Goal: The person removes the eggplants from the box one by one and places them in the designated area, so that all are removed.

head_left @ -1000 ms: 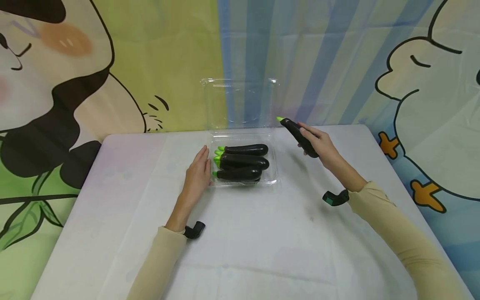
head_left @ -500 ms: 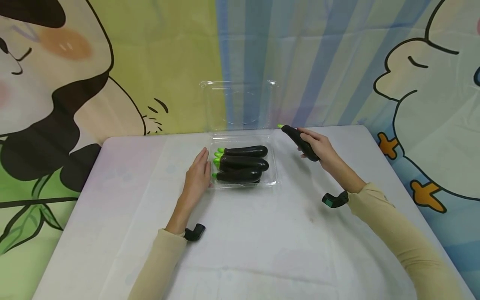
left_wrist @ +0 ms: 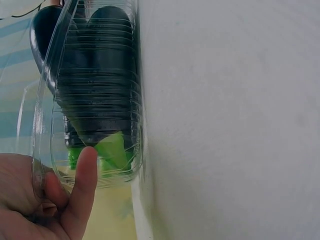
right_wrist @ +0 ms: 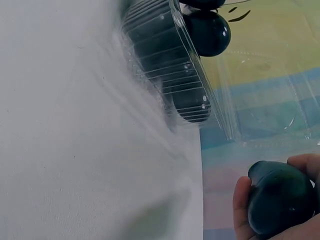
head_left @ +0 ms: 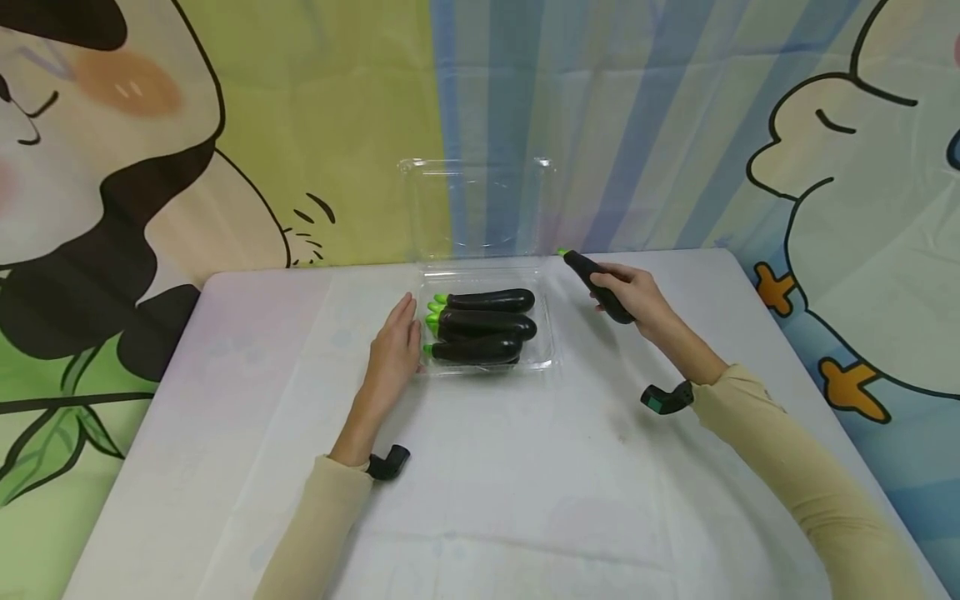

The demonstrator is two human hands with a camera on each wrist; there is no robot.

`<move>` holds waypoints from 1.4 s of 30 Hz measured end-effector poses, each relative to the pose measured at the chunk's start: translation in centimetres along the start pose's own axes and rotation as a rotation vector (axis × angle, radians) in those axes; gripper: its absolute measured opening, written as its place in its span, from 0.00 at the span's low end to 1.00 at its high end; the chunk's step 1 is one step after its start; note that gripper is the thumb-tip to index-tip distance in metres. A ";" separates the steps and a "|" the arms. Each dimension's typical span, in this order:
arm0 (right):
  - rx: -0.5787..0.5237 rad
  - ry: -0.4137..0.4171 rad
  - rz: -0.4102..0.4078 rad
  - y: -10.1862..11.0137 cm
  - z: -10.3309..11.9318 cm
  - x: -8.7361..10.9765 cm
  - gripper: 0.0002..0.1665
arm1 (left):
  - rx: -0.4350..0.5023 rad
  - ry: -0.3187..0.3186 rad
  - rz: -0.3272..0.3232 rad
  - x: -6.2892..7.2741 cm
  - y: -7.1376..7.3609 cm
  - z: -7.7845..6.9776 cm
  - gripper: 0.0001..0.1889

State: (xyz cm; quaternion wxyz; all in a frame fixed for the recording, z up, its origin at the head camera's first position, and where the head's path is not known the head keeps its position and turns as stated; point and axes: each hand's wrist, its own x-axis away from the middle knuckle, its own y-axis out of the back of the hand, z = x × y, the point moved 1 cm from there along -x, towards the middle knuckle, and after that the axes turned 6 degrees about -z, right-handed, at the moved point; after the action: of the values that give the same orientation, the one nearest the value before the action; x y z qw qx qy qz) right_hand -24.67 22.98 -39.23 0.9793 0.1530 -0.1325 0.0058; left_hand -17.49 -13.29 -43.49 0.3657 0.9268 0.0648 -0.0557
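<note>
A clear plastic clamshell box (head_left: 545, 354) sits on the white table with several dark eggplants (head_left: 487, 322) lying in it, green stem ends to the left. My left hand (head_left: 392, 346) rests along the box's left end, fingers straight; in the left wrist view a fingertip (left_wrist: 86, 162) overlaps the clear wall near the green stems. Right of the box, my right hand (head_left: 636, 296) grips another eggplant (head_left: 583, 270) above the table, its green tip pointing up and to the left. The right wrist view shows that eggplant's rounded end (right_wrist: 280, 200) between thumb and fingers.
The box's clear lid (head_left: 480, 208) stands raised at the back, in front of a cartoon-printed cloth backdrop (head_left: 360, 125). A white cloth covers the table (head_left: 510, 483). Small black devices (head_left: 388, 462) sit at both wrists.
Over the last second the eggplant in my right hand has come down slightly, its stem end lower than before. My left hand and the box hold their places.
</note>
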 end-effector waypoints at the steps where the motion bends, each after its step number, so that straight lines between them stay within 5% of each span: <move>1: 0.001 0.004 0.002 -0.1 0.1 0.0 0.36 | 0.004 -0.002 0.001 0.0 0.0 0.0 0.26; 9: 0.035 0.040 0.010 -0.8 0.6 0.3 0.36 | 0.004 -0.008 -0.006 -0.2 0.0 0.0 0.26; 20: 0.154 0.108 -0.094 -1.2 0.2 0.2 0.38 | 0.000 -0.031 -0.019 -0.2 0.0 0.0 0.25; 33: 0.160 0.138 -0.068 -1.1 0.0 0.4 0.33 | -0.033 -0.040 -0.025 -0.1 0.0 0.0 0.25; 42: 0.162 0.201 -0.185 -1.1 -0.4 0.5 0.34 | -0.026 -0.044 -0.032 -0.2 -0.1 0.1 0.25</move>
State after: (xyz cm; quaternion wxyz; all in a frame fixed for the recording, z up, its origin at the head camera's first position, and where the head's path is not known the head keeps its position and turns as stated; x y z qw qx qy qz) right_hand -24.04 22.03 -39.84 0.9685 0.2414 -0.0184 -0.0583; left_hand -17.68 -13.36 -43.60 0.3782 0.9193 0.0723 -0.0809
